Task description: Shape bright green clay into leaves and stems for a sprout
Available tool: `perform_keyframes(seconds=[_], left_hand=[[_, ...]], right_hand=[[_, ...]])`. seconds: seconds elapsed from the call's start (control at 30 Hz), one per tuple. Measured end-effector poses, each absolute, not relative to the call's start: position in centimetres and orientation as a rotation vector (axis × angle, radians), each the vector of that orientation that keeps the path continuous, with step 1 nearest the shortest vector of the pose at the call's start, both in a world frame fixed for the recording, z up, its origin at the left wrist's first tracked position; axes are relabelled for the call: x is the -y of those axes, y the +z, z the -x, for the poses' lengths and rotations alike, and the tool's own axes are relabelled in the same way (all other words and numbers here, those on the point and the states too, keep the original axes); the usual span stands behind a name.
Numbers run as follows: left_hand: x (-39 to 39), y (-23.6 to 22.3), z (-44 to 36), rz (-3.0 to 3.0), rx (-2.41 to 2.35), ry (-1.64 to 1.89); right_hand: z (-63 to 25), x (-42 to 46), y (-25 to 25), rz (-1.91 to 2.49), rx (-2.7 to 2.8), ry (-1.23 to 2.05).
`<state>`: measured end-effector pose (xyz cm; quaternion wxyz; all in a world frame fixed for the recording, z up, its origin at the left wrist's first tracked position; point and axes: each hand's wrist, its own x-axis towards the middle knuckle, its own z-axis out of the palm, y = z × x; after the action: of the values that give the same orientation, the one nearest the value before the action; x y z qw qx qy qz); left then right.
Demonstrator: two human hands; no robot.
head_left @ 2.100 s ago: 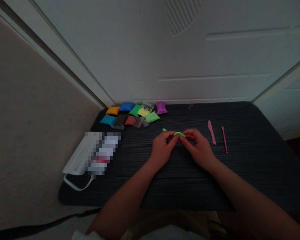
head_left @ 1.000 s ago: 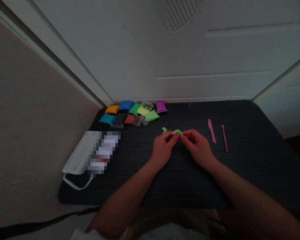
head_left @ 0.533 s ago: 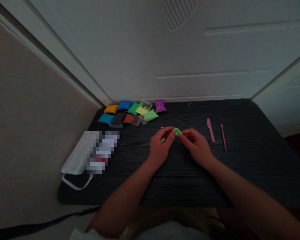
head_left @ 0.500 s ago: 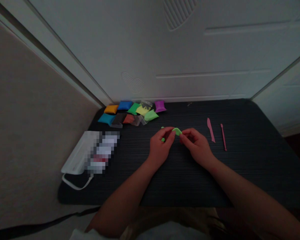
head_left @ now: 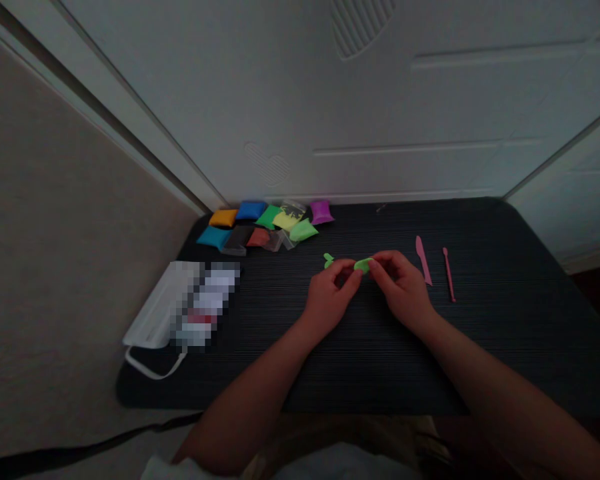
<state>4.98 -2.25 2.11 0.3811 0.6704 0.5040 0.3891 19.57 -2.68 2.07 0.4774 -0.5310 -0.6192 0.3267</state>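
Note:
Both hands meet above the middle of the black table (head_left: 505, 333). My left hand (head_left: 330, 293) and my right hand (head_left: 403, 283) pinch a small piece of light green clay (head_left: 363, 265) between their fingertips. A second, smaller green clay bit (head_left: 329, 259) lies on the table just beyond my left hand. Two pink modelling tools, a flat knife (head_left: 423, 259) and a thin stick (head_left: 449, 273), lie to the right of my right hand.
Several small packets of coloured clay (head_left: 265, 227) are clustered at the table's back left. A white bag (head_left: 180, 303) lies at the left edge. A pale panelled door (head_left: 380, 100) stands right behind the table.
The clay strip, earlier a long curved piece stretched between the hands, now shows as a shorter lump at the fingertips. Both hands shifted slightly right.

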Motion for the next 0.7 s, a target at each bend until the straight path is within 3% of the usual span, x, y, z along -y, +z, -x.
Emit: perform_keyframes(seconds=[0.7], left_hand=[[1.97, 2.04, -4.37, -2.063, -1.330, 1.340]], right_hand=[[-19.87, 3.01, 2.60, 1.181, 1.793, 0.586]])
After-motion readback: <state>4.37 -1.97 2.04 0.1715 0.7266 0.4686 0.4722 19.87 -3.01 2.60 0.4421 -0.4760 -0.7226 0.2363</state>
